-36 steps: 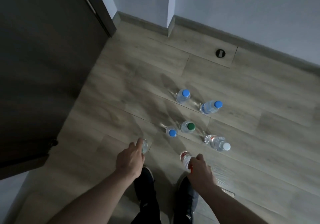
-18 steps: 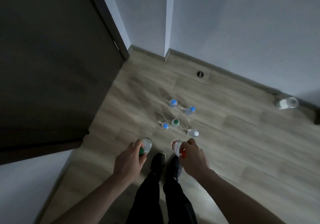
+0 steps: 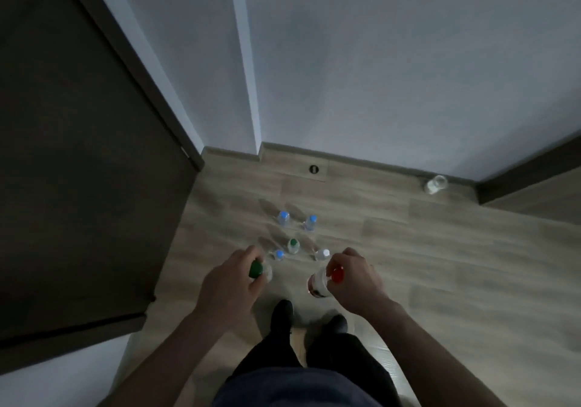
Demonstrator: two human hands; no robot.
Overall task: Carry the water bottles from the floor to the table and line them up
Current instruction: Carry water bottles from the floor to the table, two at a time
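My left hand (image 3: 231, 284) grips a clear bottle with a green cap (image 3: 257, 270) by its neck, lifted off the floor. In my right hand (image 3: 355, 280) hangs a red-capped bottle (image 3: 322, 280) with a dark label band, also held near the cap. Several more clear bottles stand on the wooden floor beyond my hands: two blue-capped ones (image 3: 284, 218) (image 3: 310, 222) at the back, a green-capped one (image 3: 293, 245) in the middle, another blue-capped one (image 3: 279, 255) and a white-capped one (image 3: 322, 254) nearest. No table is in view.
A dark door (image 3: 78, 155) stands open on the left. Grey walls and a skirting board close off the floor ahead. A clear jar (image 3: 436, 184) lies by the wall at right, and a round floor socket (image 3: 313, 169) sits near the skirting. My shoes (image 3: 283, 312) are below the hands.
I have stood up: both hands rose from the floor with their bottles, and the view pulled back so the remaining bottles look smaller and farther away.
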